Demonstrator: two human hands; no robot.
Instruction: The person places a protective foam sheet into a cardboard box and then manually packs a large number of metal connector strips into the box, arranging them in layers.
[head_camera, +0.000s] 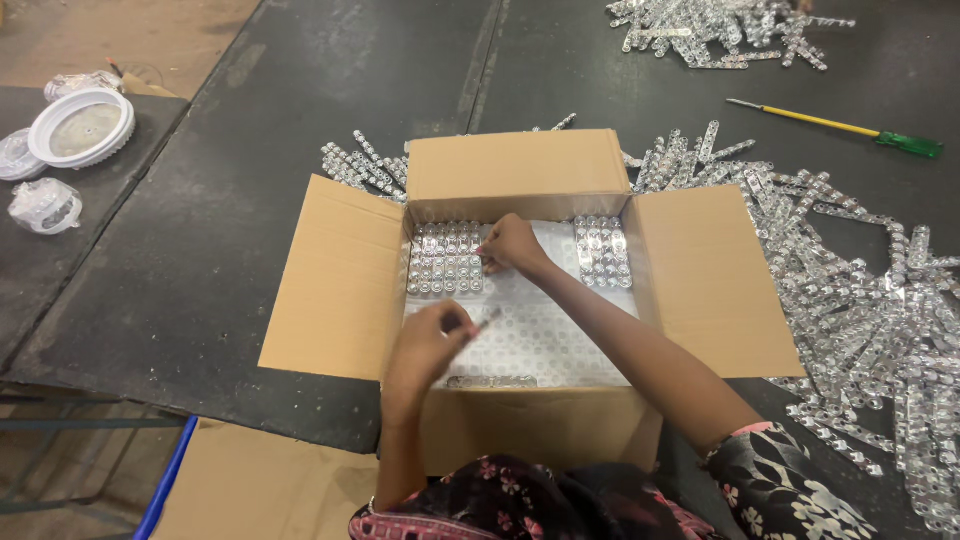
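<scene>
Item: open cardboard box (340, 280), brown, matte, square, its four flaps folded outward flat over the dark, scuffed bench (200, 250). We find its floor lined with a white dimpled sheet (540, 335).

Contents: two blocks of clear, glossy lens strips laid side by side in rows. The left block (445, 258) sits against the far left corner; the right block (602, 250) sits against the far right wall. One more strip (490, 381) lies flat along the near wall.

Left hand (432, 340): over the near left part of the box, fingers curled, pinching a short clear strip (488, 318) by one end (the piece is blurred, so we cannot tell its form more finely).

Right hand (512, 245): reaching across to the far side, fingertips pressed at the right edge of the left block; fingers bent together, and we cannot tell whether they grip a strip or only touch it.

Surroundings: loose piles of the same strips, bumpy and glinting, spread over the bench to the right (870, 320), behind the box at left (365, 165) and at the far edge (720, 30). A screwdriver (835, 127), thin yellow shaft and green handle, lies well apart at upper right. On a lower bench at left, a round white ring (80, 127) and clear wrapped bundles (45, 205).
</scene>
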